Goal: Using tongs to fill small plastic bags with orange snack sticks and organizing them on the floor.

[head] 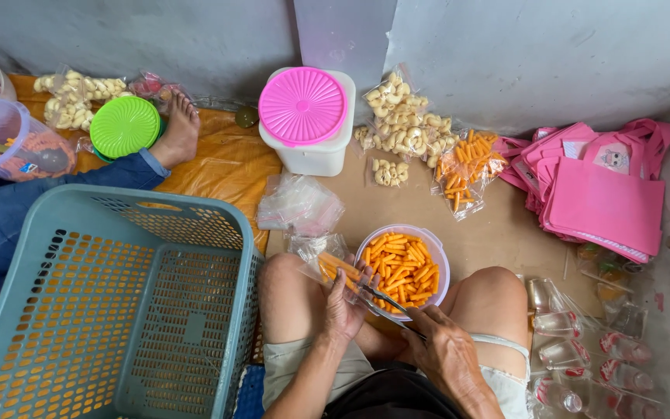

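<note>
Between the knees, both hands [397,326] crowd the bowl [437,247] rim.

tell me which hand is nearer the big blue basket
Left. The left hand holds a clear bag just right of the blue basket; the right hand sits farther right, gripping a utensil handle.

You have clear plastic bags of pale curled snacks [401,116] by the wall, orange stick packets [465,167] beside them, and folded pink printed bags [602,198] far right.
</note>
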